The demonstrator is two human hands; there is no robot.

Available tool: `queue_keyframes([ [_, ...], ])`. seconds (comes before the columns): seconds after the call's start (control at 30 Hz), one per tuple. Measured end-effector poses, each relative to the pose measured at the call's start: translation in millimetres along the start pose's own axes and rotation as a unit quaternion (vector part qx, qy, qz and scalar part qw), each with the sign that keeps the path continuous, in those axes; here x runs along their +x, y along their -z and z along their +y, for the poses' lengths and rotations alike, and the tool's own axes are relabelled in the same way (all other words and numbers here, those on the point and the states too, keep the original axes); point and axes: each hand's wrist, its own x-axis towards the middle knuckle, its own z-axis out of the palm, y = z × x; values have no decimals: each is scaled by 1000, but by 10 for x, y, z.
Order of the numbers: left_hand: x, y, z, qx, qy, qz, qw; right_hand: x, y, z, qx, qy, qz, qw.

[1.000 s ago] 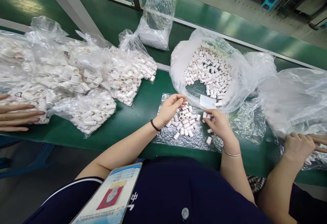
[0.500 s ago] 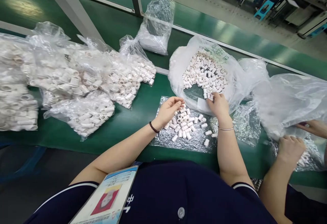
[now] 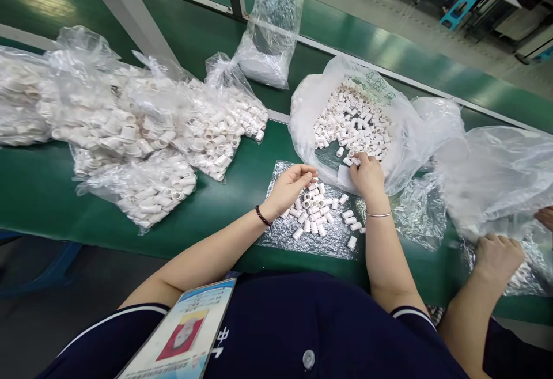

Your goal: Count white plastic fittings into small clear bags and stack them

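Note:
My left hand (image 3: pixel 294 185) is held over a pile of short white pipe fittings (image 3: pixel 311 213), its thumb and fingers brought together; whether a piece is between them is hidden. The pile lies on a clear plastic bag (image 3: pixel 285 242) spread flat on the green table, with a few fittings loose at its right side. My right hand (image 3: pixel 368 177) reaches over the near rim of a large open white bag (image 3: pixel 302 131), fingers closed around a white fitting (image 3: pixel 355 161). More fittings (image 3: pixel 354 114) fill that bag, and a white paper slip (image 3: pixel 344 176) lies at its near edge.
Clear bags full of fittings (image 3: pixel 108 120) crowd the left of the table. A bag of clear wrap (image 3: pixel 270 39) lies at the back. On the right, a co-worker's hand (image 3: pixel 499 261) rests by another white bag (image 3: pixel 496 166). Crumpled clear plastic (image 3: pixel 421 212) lies between us.
My right hand has shifted slightly left along the bag's edge. The front bag at the far left is gone from its spot. The co-worker's other hand has moved toward the right edge.

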Motion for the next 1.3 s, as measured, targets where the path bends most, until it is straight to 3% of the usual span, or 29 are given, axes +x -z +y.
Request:
queue_keyframes([
  [0.17,-13,-27,-48,-33,11,-24,999,-330,113,-310,163,128,44,977],
  [0.27,-29,-67,-103,-137,31,-63,988,-582,126,-584,215,202,20,955],
  [0.37,-18,-94,-138,-221,50,-77,971,-706,87,-717,227,214,-4,950],
  [0.53,32,-75,-124,-234,91,-85,964,-676,53,-627,225,238,-13,945],
  [0.77,24,-10,-120,-169,109,-71,977,-648,101,-561,237,272,-42,932],
  [1.3,15,20,-91,-131,109,-87,982,-685,114,-546,224,328,-67,915],
])
